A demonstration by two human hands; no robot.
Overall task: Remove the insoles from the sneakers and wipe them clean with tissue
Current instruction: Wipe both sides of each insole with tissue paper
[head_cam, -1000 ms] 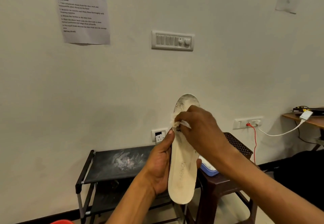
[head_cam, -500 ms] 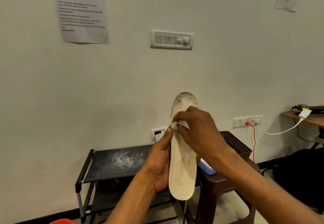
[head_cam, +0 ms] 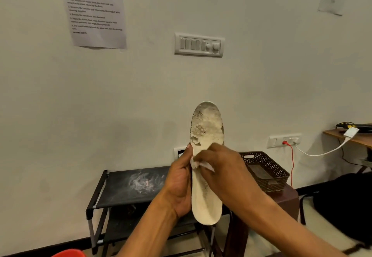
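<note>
White and dirty, the insole (head_cam: 207,128) stands up tall in front of the wall, toe end up and heel end down; the toe end is grey and worn with dark marks, and the lower part looks cleaner and cream. The left hand (head_cam: 180,182) grips the insole by its left edge near the middle; the thumb lies up along the edge and the hand wraps round the back. The right hand (head_cam: 223,168) comes in from the right and lies across the middle of the insole; its fingers (head_cam: 203,155) are bent and pinch a small white tissue (head_cam: 201,164), and the tissue touches the face of the insole just beside the left thumb.

Behind the hands is a low black shoe rack (head_cam: 128,182) with a pale dusty smear on its top shelf; to the right a dark basket (head_cam: 267,168) full of little holes sits on a brown stool (head_cam: 285,198). On the wall are a switch panel (head_cam: 198,44), a printed sheet of paper (head_cam: 94,11) and a socket (head_cam: 284,140) with a red cable (head_cam: 292,162) plugged in; a white cable (head_cam: 322,153) hangs from a wooden desk (head_cam: 346,138) at the far right.
</note>
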